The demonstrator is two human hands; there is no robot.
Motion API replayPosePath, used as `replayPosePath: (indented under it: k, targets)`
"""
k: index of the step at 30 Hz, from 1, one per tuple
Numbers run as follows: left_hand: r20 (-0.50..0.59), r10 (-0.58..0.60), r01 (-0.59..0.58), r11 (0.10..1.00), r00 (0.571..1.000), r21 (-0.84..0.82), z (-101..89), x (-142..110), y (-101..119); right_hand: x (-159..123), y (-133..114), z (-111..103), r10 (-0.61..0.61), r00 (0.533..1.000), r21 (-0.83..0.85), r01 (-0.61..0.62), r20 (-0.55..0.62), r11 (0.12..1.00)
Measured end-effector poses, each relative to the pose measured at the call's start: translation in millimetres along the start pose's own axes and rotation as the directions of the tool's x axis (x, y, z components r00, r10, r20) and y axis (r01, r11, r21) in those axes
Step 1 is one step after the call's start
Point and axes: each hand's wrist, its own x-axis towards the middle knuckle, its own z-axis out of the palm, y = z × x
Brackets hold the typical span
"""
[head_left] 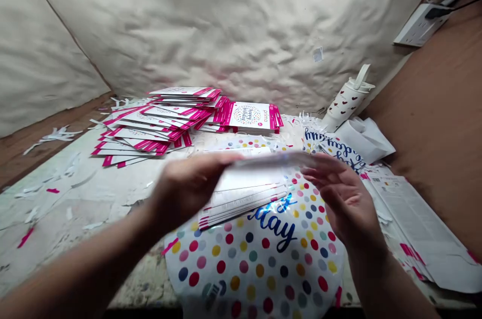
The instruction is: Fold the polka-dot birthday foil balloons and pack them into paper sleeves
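Between my hands is a thin, flat, pale piece [276, 160], seen nearly edge-on and smeared by motion; its exact kind is unclear. My left hand [188, 183] pinches its left end. At the other end, the curved fingers of my right hand [344, 196] hold the right edge. Underneath lies a flat foil balloon [252, 271] with coloured dots and blue lettering. A fanned pile of white printed cards with pink edges [237, 198] rests on the balloon, partly hidden by my left hand.
Pink-and-white packets [161, 118] are heaped at the back left, with more packets [250, 116] beside them. A white tumbler with hearts [346, 103] leans at the back right. Flattened cards [422, 223] lie along the right side. Paper scraps [60, 133] litter the left.
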Motion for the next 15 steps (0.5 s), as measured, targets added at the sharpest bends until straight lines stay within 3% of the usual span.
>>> replayPosePath:
  k: [2, 4, 7, 10, 11, 13, 15]
  targets:
    - [-0.197, 0.066, 0.012, 0.928, 0.978, 0.371, -18.3, 24.2, -36.1, 0.0, 11.0, -9.1, 0.056, 0.998, -0.054, -0.056, -0.004, 0.997]
    - [-0.241, 0.006, 0.141, 0.798, 0.97, 0.586, -35.7, 53.7, -77.6, -5.8, 20.7, -17.4, 0.119, 0.993, -0.124, -0.119, -0.007, 0.985]
    - [-0.071, -0.243, 0.217, 0.656, 0.967, 0.723, -47.7, 92.7, -137.5, -21.2, 32.2, -20.4, 0.199, 0.978, -0.218, -0.181, 0.067, 0.959]
    - [0.082, -0.362, 0.18, 0.632, 0.929, 0.754, -37.8, 116.9, -175.2, -27.6, 39.8, -19.8, 0.19, 0.96, -0.37, -0.103, 0.207, 0.923]
    - [0.116, -0.371, 0.161, 0.636, 0.921, 0.755, -30.4, 121.2, -180.1, -23.8, 42.0, -23.0, 0.183, 0.951, -0.473, -0.045, 0.249, 0.88]
    - [0.123, -0.326, 0.126, 0.646, 0.937, 0.752, -10.5, 121.8, -177.6, -5.5, 46.3, -39.2, 0.206, 0.947, -0.719, 0.035, 0.245, 0.694]
    - [0.116, -0.193, 0.055, 0.705, 0.974, 0.707, 14.7, 108.9, -160.5, 24.6, 51.3, -67.9, 0.224, 0.97, -0.899, -0.01, 0.098, 0.437]
